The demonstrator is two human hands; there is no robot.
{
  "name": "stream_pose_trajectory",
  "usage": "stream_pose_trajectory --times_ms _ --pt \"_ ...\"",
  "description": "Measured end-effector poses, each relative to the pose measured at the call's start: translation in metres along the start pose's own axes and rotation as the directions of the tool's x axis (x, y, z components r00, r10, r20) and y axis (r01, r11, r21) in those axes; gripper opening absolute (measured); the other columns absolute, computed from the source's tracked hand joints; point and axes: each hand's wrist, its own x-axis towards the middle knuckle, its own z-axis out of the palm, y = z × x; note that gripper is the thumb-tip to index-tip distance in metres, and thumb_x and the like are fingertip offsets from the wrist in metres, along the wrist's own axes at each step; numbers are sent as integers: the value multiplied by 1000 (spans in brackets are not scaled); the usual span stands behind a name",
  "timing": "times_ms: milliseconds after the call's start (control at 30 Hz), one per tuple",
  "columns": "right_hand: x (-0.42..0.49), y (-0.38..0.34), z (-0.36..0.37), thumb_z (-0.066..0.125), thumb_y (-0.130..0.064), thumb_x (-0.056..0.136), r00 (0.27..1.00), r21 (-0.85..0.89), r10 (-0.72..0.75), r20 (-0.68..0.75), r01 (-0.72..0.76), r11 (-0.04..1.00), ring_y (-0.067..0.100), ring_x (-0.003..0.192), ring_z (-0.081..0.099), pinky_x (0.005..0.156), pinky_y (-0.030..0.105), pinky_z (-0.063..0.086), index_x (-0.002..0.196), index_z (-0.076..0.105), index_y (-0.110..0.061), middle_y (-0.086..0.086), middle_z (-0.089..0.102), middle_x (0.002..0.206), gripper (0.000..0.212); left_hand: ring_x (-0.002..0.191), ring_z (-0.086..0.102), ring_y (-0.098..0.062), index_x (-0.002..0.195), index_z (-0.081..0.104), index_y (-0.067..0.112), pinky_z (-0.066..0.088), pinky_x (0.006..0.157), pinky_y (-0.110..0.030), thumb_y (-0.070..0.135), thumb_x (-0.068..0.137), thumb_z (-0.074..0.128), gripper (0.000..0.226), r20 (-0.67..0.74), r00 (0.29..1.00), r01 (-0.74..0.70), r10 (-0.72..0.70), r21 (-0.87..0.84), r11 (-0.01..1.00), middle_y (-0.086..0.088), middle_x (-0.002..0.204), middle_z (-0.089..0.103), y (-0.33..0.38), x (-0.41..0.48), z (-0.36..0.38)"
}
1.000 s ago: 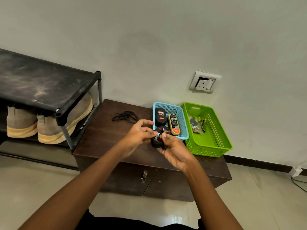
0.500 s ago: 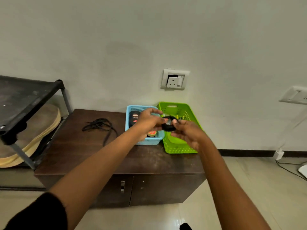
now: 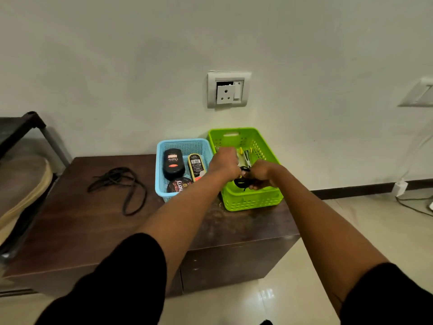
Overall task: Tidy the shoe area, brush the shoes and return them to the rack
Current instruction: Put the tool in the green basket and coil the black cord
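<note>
Both hands are inside the green basket (image 3: 251,200) at the back right of the dark wooden cabinet (image 3: 93,231). My left hand (image 3: 225,163) and my right hand (image 3: 262,174) together hold a coiled black shoelace (image 3: 242,182) low in the basket. A second black shoelace (image 3: 121,184) lies loose on the cabinet top to the left. The blue basket (image 3: 161,170) beside the green one holds a black polish bottle (image 3: 173,164), a yellow-edged polish applicator (image 3: 196,166) and a round polish tin (image 3: 179,185).
The black shoe rack (image 3: 25,127) stands at the left edge with a tan shoe (image 3: 25,181) under its top shelf. A wall socket (image 3: 228,90) is above the baskets. Small yellow and white items (image 3: 244,156) lie in the green basket. A cable (image 3: 412,205) runs along the floor at right.
Both hands carried the coiled lace from in front of the blue basket rightward and down into the green basket. The view shifted right, leaving most of the rack out of frame.
</note>
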Motion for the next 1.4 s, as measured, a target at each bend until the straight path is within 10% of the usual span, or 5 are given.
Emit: stream_pose_trajectory --times_ms 367,667,933,1233,1400 --pt "33 9 23 58 -33 87 997 -649 48 58 2 761 20 89 49 80 33 42 118 61 -8 14 57 122 40 135 35 -25 123 56 17 13 115 -45 19 90 52 34 271 959 -263 82 749 609 -7 137 51 0 8 29" --pt "28 5 18 63 -37 85 1000 -733 -5 20 18 680 19 85 46 73 29 38 115 63 -7 18 57 112 43 129 41 -28 121 61 12 17 111 -57 15 88 60 33 434 901 -282 7 573 770 -10 133 52 6 7 5" --pt "17 6 10 71 -30 80 995 -607 -96 -16 67 792 17 86 51 72 25 40 114 66 -4 15 63 118 42 101 61 -13 87 75 20 43 91 -29 3 84 59 23 0 973 -232 232 -74 970 8 93 70 -45 -27 -49" --pt "5 -5 24 62 -29 85 988 -668 -147 -57 72 740 25 113 57 86 26 44 114 67 -9 12 63 119 35 107 57 -23 73 65 31 36 101 -43 10 82 56 24 -312 869 365 -384 -119 923 4 102 69 -173 -76 -101" --pt "6 -8 17 61 2 81 972 -285 -63 -228 -5 959 14 46 63 46 26 52 81 67 2 14 64 65 6 106 56 -27 79 63 23 33 104 -42 32 80 69 11 -241 755 602 -609 -113 791 -3 102 65 -204 -99 -94"
